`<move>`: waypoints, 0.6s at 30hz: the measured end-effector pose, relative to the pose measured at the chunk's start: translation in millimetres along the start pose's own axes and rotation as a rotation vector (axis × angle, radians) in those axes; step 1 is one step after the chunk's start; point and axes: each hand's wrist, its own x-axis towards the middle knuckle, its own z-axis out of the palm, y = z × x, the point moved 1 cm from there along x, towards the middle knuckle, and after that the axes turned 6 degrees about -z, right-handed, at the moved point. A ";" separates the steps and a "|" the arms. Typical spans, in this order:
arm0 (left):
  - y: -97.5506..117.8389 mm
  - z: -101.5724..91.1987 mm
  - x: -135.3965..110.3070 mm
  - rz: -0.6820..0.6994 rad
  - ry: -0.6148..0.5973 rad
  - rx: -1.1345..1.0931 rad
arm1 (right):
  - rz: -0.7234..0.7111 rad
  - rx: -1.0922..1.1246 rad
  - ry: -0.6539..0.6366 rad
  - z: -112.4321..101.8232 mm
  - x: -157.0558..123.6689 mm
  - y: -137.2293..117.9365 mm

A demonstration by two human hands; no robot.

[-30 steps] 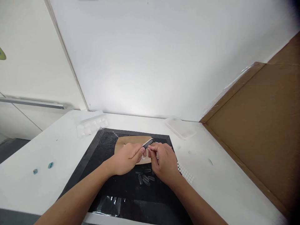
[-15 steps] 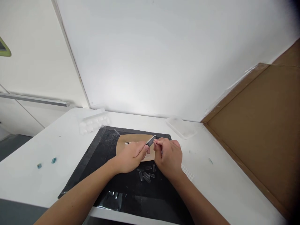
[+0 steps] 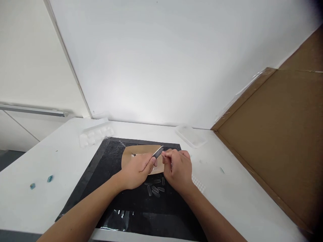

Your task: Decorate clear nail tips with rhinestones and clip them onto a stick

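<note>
My left hand (image 3: 138,170) is closed around a dark nail file with a pale edge (image 3: 158,152), whose end points up and to the right. Close by on the right, my right hand (image 3: 178,168) pinches something small against the file's tip; the fingers hide most of it, so I cannot make out what it is. Under both hands lies a tan sheet (image 3: 128,155) on a black mat (image 3: 126,201). Several clear nail tips (image 3: 155,189) are scattered on the mat just in front of the hands.
Two teal pieces (image 3: 50,178) lie on the white table (image 3: 22,201) at left. A clear compartment tray (image 3: 97,133) stands at the back left, a shallow clear tray (image 3: 191,136) at the back right. A dotted white sheet (image 3: 198,184) shows beside my right forearm. Brown cardboard (image 3: 272,134) borders the right.
The whole view has shifted slightly, so the table and hands appear a little further left. Both hands keep their hold, with the file still between them.
</note>
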 end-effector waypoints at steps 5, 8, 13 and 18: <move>0.1 0.2 -0.8 -0.009 0.001 -0.013 | -0.048 0.050 -0.056 0.6 -0.8 -3.4; 1.0 -0.1 -1.1 -0.010 0.002 -0.020 | -0.006 0.013 -0.013 0.6 -1.5 -3.7; 1.9 0.6 -1.3 -0.002 -0.002 0.003 | -0.027 0.049 -0.028 0.3 -1.3 -3.7; 1.2 2.9 -1.5 -0.001 -0.003 -0.030 | 0.011 0.021 0.013 -0.1 -1.1 -3.5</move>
